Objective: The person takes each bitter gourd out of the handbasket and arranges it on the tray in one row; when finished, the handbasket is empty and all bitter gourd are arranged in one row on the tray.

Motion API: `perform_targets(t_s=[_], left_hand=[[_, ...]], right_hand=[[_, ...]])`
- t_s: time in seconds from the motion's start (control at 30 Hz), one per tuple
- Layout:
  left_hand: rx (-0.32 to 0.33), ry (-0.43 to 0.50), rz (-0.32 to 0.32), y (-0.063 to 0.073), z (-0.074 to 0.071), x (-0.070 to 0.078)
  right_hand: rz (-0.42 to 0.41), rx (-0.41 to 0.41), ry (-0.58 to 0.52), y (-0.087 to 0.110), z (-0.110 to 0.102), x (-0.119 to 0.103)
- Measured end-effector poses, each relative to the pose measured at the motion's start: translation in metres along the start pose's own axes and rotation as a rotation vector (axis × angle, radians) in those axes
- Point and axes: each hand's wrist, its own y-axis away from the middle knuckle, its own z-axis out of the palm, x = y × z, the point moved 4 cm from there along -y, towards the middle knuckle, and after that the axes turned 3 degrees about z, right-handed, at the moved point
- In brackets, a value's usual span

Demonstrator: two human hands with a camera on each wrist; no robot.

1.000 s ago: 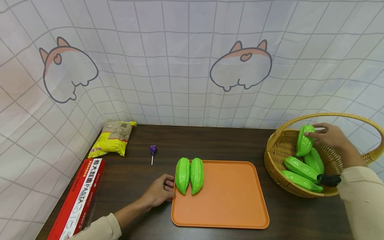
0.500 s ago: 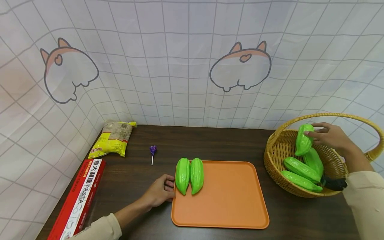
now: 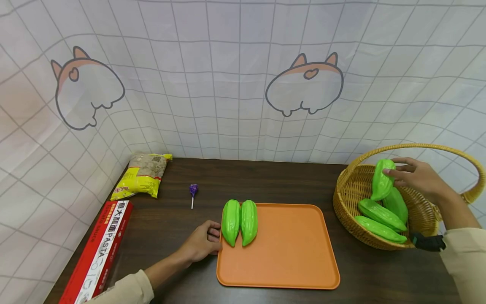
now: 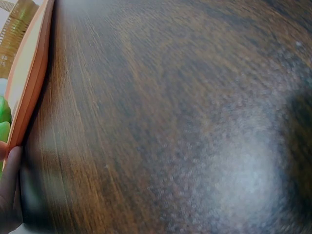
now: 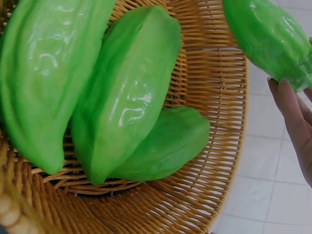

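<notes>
Right now my right hand (image 3: 419, 176) pinches a green vegetable (image 3: 382, 179) between thumb and fingers, up over the back of the wicker basket (image 3: 346, 215) and beneath its arched handle (image 3: 408, 146). My left hand (image 3: 200, 244) has its fingers bent against the left rim of the orange tray (image 3: 288, 253), seemingly gripping it to steady it.

I'd call this the transfer of a single piece at the basket; whether it is going in or coming out, I can't tell. Either way, the next move calls for a firm pinch, since the skin looks slick, and care around the handle.

The piece I hold is bright, glossy green with shallow lengthwise ridges, tilted with its narrower end down. It could well be moulded plastic. Three similar vegetables (image 3: 381, 214) lie in the basket below it, and a matching pair (image 3: 230, 223) lies side by side at the tray's left edge. Farther left are a purple lollipop (image 3: 193, 190), a yellow bag (image 3: 142, 177) and a red pasta box (image 3: 98, 249).
</notes>
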Motion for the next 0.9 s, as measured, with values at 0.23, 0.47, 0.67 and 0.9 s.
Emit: perform_targets(t_s=[0.23,0.47,0.67,0.9], left_hand=[[0.000,-0.008,0.019,0.000,-0.001,0.001],[-0.002,-0.001,0.018,-0.001,-0.001,0.000],[0.006,-0.010,0.024,-0.002,0.000,-0.002],[0.013,-0.014,0.024,-0.002,0.001,-0.002]], right_hand=[[-0.022,-0.016,-0.034,0.009,0.007,-0.009],[-0.074,-0.025,-0.023,0.021,0.014,-0.020],[-0.128,-0.020,-0.048,0.034,0.023,-0.035],[-0.151,-0.044,-0.058,0.047,0.034,-0.044]])
